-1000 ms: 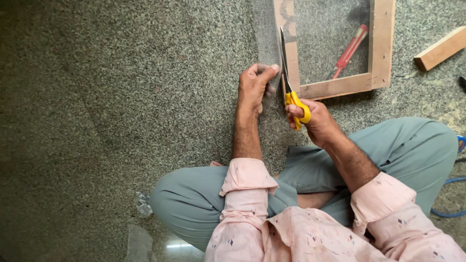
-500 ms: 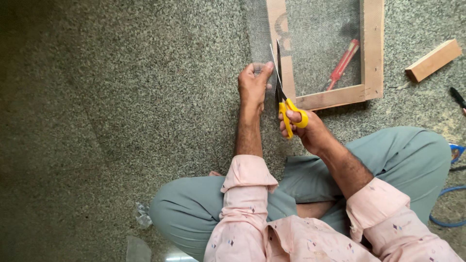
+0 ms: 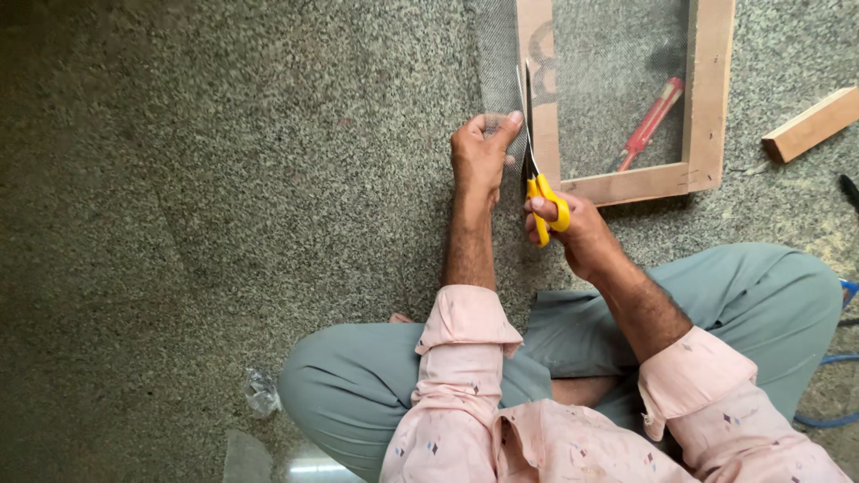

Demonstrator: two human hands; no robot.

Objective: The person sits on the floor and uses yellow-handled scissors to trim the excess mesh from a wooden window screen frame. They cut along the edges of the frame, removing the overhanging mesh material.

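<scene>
The right hand (image 3: 582,234) is gripping yellow-handled scissors (image 3: 540,170), blades running beside the wooden frame (image 3: 626,183); the left hand (image 3: 479,156) is pinching the loose mesh strip (image 3: 495,63), which looks light, floppy, best held taut near the cut

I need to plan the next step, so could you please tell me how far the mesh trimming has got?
Done: mesh covers the wooden frame. In hand: left hand pinches the overhanging strip; right hand runs scissors along the frame's left edge. Left: the strip ahead remains uncut.

Floor-level workshop; speckled stone floor (image 3: 224,179), wooden frame (image 3: 711,98), screwdriver (image 3: 651,121)
</scene>
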